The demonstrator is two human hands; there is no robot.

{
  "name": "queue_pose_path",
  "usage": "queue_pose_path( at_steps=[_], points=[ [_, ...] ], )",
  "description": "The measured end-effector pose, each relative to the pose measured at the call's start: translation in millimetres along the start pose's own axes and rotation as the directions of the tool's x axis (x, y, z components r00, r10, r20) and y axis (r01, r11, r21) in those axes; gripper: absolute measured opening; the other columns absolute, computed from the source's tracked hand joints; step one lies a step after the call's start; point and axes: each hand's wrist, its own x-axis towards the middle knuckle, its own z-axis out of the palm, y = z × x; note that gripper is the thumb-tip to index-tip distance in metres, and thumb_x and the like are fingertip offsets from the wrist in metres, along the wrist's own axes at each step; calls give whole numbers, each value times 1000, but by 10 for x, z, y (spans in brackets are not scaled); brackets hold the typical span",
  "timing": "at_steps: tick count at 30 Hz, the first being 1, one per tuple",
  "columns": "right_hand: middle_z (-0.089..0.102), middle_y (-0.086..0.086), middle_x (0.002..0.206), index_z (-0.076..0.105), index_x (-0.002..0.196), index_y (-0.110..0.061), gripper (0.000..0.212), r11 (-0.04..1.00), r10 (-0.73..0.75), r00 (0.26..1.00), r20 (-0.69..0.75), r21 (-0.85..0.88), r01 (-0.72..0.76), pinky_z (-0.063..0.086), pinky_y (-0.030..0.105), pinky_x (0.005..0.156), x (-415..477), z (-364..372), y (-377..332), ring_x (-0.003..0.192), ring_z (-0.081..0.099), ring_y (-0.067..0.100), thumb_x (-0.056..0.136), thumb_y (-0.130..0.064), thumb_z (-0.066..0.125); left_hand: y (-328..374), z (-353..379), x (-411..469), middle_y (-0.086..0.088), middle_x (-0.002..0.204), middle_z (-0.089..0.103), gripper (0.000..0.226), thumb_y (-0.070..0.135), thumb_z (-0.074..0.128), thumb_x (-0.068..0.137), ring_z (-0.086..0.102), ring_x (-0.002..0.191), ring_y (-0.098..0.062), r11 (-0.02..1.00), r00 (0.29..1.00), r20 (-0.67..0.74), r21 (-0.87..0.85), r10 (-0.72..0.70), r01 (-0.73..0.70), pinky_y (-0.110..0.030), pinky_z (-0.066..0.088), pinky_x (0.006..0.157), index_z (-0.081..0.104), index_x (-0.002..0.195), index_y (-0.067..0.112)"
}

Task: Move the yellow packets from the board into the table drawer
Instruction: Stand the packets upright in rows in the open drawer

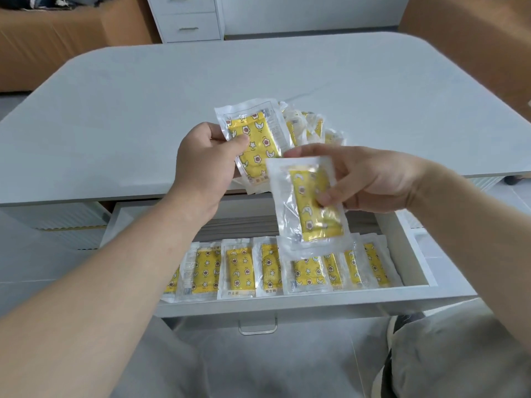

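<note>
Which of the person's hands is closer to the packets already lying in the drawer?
Right. The right hand holds a packet over the open drawer, above that row; the left hand holds another farther back, over the table edge.

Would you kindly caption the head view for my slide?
Left hand holds the upper yellow packet, right hand the lower packet; a packet row lines the open drawer.

Left hand (pixel 205 159) grips a packet stack (pixel 255 142) above the table (pixel 143 110) edge, thumb on the front one. Right hand (pixel 370 179) pinches a single packet (pixel 313 205), hanging roughly upright over the open drawer (pixel 419 254). Drawer row (pixel 238 268): overlapping yellow packets along the front wall. More packets (pixel 313 124) sit behind the hands, fanned; held or lying on the table, can't tell. Handle (pixel 257 326) below the drawer front.
</note>
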Motion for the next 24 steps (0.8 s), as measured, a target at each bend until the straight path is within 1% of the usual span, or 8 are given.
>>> queue_pose_path(
  at_steps=[3,5,9,12,15,18,21,24],
  points=[
    [76,12,100,58,124,-8,53,965,155,986,-57,-204,-164,62,32,66,-74,-44,-25,89,76,27,80,20,64,-5,14,-5,-11,104,75,13,9,70,90,76,88,-23,1000,1000,15,8,-5,5,-46,63,77,63,102,8],
    [76,15,107,58,123,-4,45,908,266,950,-166,-287,-304,64,40,74,-51,-98,52,97,75,34,83,15,66,-9,23,-16,-11,106,74,15,9,70,91,76,89,-22,1000,1000,25,18,-12,11,-47,63,78,63,105,7],
    [76,18,105,53,131,-1,51,685,453,823,-343,-457,-567,62,48,83,54,-157,376,94,74,39,85,4,75,-11,27,-38,-8,102,75,11,10,69,91,76,86,-20,999,999,40,37,-11,10,-46,63,77,64,101,12],
    [70,12,104,52,138,-3,61,536,437,755,-489,-533,-655,64,35,66,143,-150,622,84,75,31,83,-4,80,-23,27,-53,-4,98,76,8,10,69,92,77,85,-19,998,998,55,60,-19,16,-43,63,76,65,94,16],
    [66,7,94,40,151,-9,76,410,370,742,-560,-618,-671,56,24,54,227,-110,792,66,73,19,86,-15,80,-49,24,-59,-5,97,76,8,11,71,90,76,85,-19,996,997,73,83,-34,28,-44,63,78,66,94,15],
    [70,9,109,33,155,-11,78,249,342,733,-589,-695,-674,62,30,66,293,-94,953,66,75,18,91,-26,75,-54,14,-56,-3,95,77,8,12,72,90,76,85,-17,995,996,85,99,-28,19,-38,62,74,68,96,15],
    [68,12,110,37,150,-7,71,157,328,703,-631,-697,-699,64,34,67,320,-82,1042,69,75,21,93,-30,72,-35,10,-58,0,91,77,8,11,72,90,75,78,-8,995,995,104,102,-14,4,-19,54,59,68,96,15],
    [63,10,118,21,155,-6,92,21,257,705,-661,-725,-688,63,39,77,309,-69,1032,88,72,25,90,-43,73,-24,18,-69,3,89,77,10,11,75,89,71,71,1,994,992,127,110,-4,-10,-9,46,53,68,93,16]
  ],
)
